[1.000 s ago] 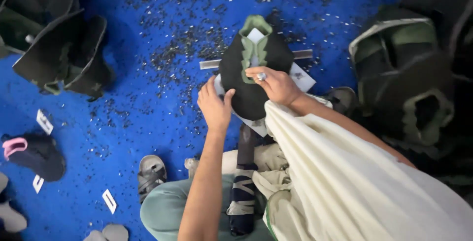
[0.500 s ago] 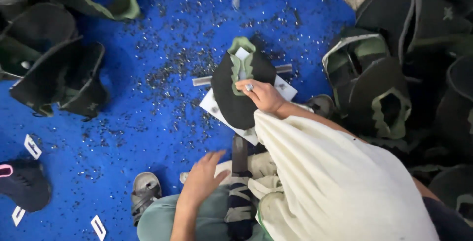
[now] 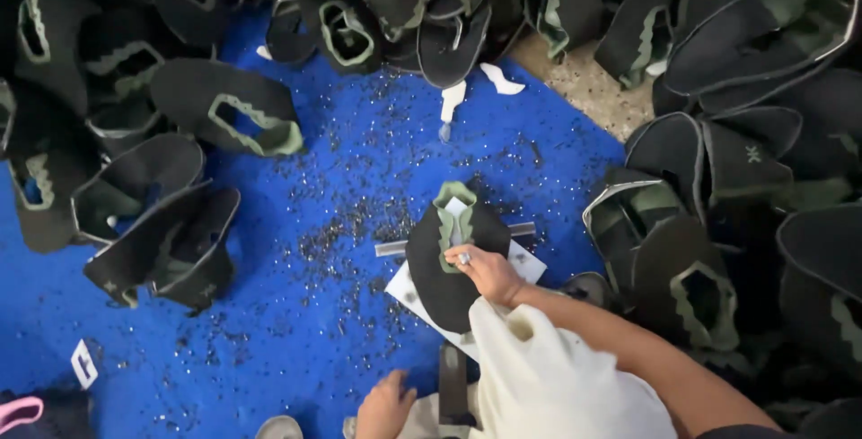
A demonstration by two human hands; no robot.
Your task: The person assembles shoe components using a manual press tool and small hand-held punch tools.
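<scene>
Our right hand [image 3: 485, 273] presses flat on the black shoe upper [image 3: 453, 264], fingers spread over its green tongue, not pinching anything, and we'd say that's to pin it down on the metal bar [image 3: 395, 248] and the white card [image 3: 409, 295] beneath it. The upper sits toward the right edge of the blue mat [image 3: 296, 331], just ahead of our knees. Our left hand [image 3: 386, 403] hangs low at the mat's near edge, fingers loosely curled, holding nothing we can see. Dark specks [image 3: 332, 241] litter the mat around the upper, thickest to its left. More uppers are heaped along the far edge [image 3: 359, 8], down the left edge [image 3: 171, 241] and off the right edge [image 3: 718, 179], ringing us on three sides. A small white tag [image 3: 83, 363] lies near the left corner.
</scene>
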